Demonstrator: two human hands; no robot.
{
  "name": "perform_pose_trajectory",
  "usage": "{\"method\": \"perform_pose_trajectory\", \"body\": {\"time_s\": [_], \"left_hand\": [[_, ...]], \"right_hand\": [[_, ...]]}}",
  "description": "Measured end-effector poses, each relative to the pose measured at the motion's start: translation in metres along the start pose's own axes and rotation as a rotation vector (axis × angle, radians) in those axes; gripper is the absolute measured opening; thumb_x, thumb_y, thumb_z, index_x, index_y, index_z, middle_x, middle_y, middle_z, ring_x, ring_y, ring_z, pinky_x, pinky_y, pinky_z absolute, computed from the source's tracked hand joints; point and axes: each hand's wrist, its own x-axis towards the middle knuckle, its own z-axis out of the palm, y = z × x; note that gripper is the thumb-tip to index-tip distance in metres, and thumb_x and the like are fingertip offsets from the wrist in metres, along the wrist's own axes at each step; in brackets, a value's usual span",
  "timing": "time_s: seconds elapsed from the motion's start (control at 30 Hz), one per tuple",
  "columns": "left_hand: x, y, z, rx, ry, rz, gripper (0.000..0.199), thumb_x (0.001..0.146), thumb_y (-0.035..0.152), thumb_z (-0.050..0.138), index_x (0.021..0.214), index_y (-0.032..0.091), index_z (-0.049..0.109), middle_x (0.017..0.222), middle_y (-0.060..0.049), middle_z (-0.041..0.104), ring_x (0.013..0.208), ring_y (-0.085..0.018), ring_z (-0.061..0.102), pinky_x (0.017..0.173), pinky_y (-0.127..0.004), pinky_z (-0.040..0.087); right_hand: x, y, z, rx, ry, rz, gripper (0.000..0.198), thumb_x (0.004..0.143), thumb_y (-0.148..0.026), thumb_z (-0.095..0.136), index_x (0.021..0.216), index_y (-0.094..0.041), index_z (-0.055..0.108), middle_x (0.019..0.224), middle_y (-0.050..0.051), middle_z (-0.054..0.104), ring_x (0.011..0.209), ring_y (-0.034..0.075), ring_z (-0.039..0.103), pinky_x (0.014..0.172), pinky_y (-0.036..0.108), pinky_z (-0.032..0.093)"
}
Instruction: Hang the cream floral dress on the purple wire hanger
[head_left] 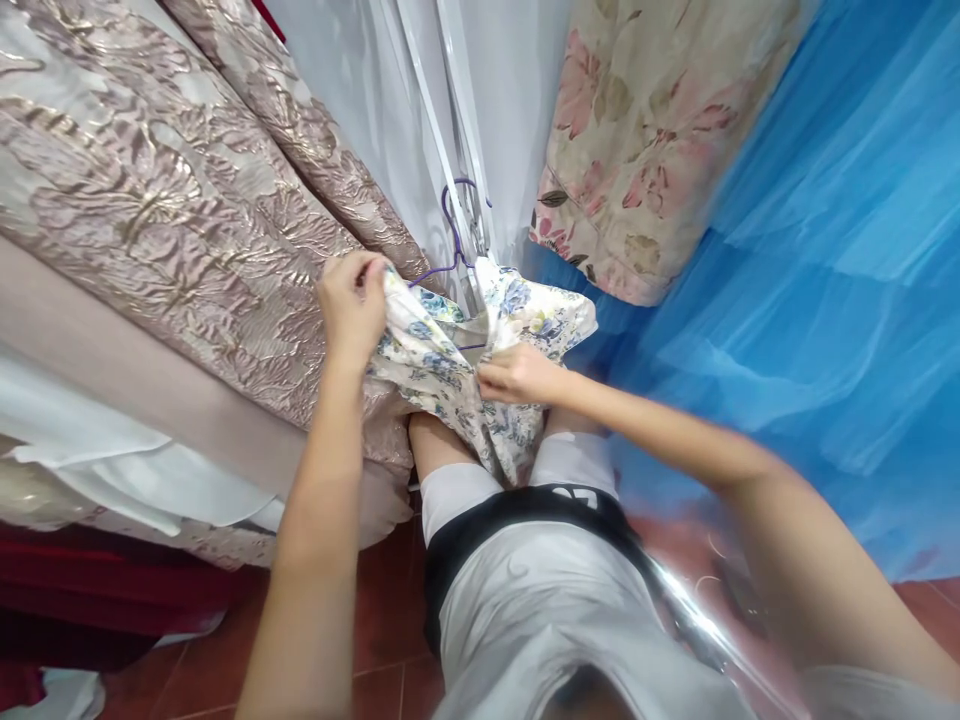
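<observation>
A white garment with a blue floral print [431,375] hangs on a purple hanger [454,235] in front of my legs. My left hand [352,305] is closed on the garment's left shoulder edge, fingers pinched together. Lower down, near the neckline opening, my right hand [521,375] grips the front of the same garment. Part of the hanger's lower bar shows through the opening. The rest of the hanger is hidden under the cloth.
White straps [442,90] run down behind the hanger. On the left hang a pink and gold embossed fabric [157,190] and dark red cloth [97,590]. A beige floral fabric [637,150] and bright blue tulle [810,330] hang on the right. The floor [382,620] has reddish tiles.
</observation>
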Motion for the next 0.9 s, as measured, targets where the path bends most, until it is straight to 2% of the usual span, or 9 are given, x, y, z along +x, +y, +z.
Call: {"method": "perform_pose_trajectory", "body": {"time_s": [0.1, 0.2, 0.37, 0.5, 0.6, 0.67, 0.77, 0.83, 0.9], "left_hand": [[-0.018, -0.052, -0.017, -0.038, 0.012, 0.000, 0.030, 0.102, 0.042, 0.052, 0.102, 0.020, 0.072, 0.093, -0.009, 0.070, 0.094, -0.026, 0.062, 0.084, -0.042, 0.050], [-0.050, -0.093, -0.018, -0.054, -0.026, -0.072, 0.033, 0.102, 0.047, 0.049, 0.103, 0.022, 0.071, 0.094, -0.011, 0.068, 0.095, -0.027, 0.061, 0.087, -0.043, 0.048], [-0.131, -0.104, 0.018, -0.136, -0.204, -0.309, 0.033, 0.105, 0.044, 0.038, 0.098, 0.021, 0.061, 0.099, -0.012, 0.065, 0.099, -0.026, 0.060, 0.093, -0.042, 0.046], [-0.195, -0.070, 0.050, -0.202, -0.328, -0.351, 0.035, 0.105, 0.042, 0.035, 0.092, 0.019, 0.058, 0.091, -0.009, 0.065, 0.091, -0.022, 0.062, 0.086, -0.036, 0.049], [-0.214, -0.023, 0.060, -0.327, -0.355, -0.398, 0.034, 0.105, 0.041, 0.036, 0.094, 0.019, 0.059, 0.087, -0.005, 0.065, 0.085, -0.019, 0.062, 0.081, -0.030, 0.049], [-0.209, 0.017, 0.059, -0.413, -0.352, -0.397, 0.033, 0.105, 0.042, 0.038, 0.097, 0.019, 0.061, 0.086, -0.004, 0.066, 0.082, -0.018, 0.063, 0.078, -0.027, 0.049], [-0.184, 0.074, 0.051, -0.539, -0.422, -0.287, 0.030, 0.105, 0.040, 0.043, 0.101, 0.020, 0.064, 0.090, -0.003, 0.069, 0.081, -0.016, 0.065, 0.078, -0.025, 0.049], [-0.165, 0.100, 0.046, -0.601, -0.496, -0.218, 0.027, 0.105, 0.040, 0.045, 0.102, 0.021, 0.065, 0.094, -0.003, 0.070, 0.082, -0.016, 0.065, 0.080, -0.025, 0.048], [-0.153, 0.113, 0.043, -0.713, -0.548, -0.243, 0.027, 0.104, 0.043, 0.047, 0.101, 0.021, 0.062, 0.088, -0.002, 0.066, 0.076, -0.014, 0.062, 0.074, -0.024, 0.046]], "right_hand": [[-0.024, -0.021, 0.002, 0.103, -0.017, 0.014, 0.029, 0.101, -0.025, 0.044, 0.074, -0.020, 0.056, 0.061, 0.001, 0.057, 0.056, 0.014, 0.050, 0.058, 0.028, 0.031], [-0.037, -0.038, 0.007, 0.202, -0.022, 0.030, 0.025, 0.098, -0.021, 0.048, 0.074, -0.021, 0.056, 0.058, 0.000, 0.056, 0.054, 0.013, 0.049, 0.058, 0.027, 0.032], [-0.052, -0.060, 0.017, 0.367, -0.090, 0.070, 0.023, 0.094, -0.022, 0.051, 0.073, -0.019, 0.059, 0.058, 0.001, 0.060, 0.052, 0.013, 0.051, 0.056, 0.025, 0.032], [-0.071, -0.071, 0.022, 0.516, -0.306, 0.181, 0.012, 0.087, -0.017, 0.057, 0.076, -0.018, 0.064, 0.065, 0.002, 0.067, 0.055, 0.013, 0.055, 0.057, 0.024, 0.033], [-0.081, -0.076, 0.024, 0.636, -0.401, 0.355, 0.006, 0.085, -0.018, 0.062, 0.080, -0.017, 0.065, 0.070, 0.003, 0.069, 0.061, 0.014, 0.060, 0.062, 0.024, 0.039], [-0.081, -0.078, 0.026, 0.695, -0.297, 0.510, 0.013, 0.086, -0.027, 0.068, 0.092, -0.015, 0.065, 0.083, 0.006, 0.072, 0.073, 0.018, 0.065, 0.071, 0.027, 0.046], [-0.073, -0.082, 0.025, 0.760, -0.086, 0.654, 0.057, 0.076, -0.049, 0.081, 0.114, -0.012, 0.061, 0.108, 0.014, 0.069, 0.095, 0.026, 0.065, 0.084, 0.035, 0.051], [-0.066, -0.084, 0.019, 0.859, -0.113, 0.697, 0.058, 0.075, -0.057, 0.079, 0.107, -0.012, 0.062, 0.101, 0.011, 0.068, 0.088, 0.024, 0.063, 0.076, 0.033, 0.051], [-0.061, -0.085, 0.007, 0.982, -0.208, 0.762, 0.047, 0.085, -0.060, 0.068, 0.087, -0.014, 0.062, 0.077, 0.002, 0.061, 0.067, 0.016, 0.054, 0.061, 0.027, 0.045]]}}
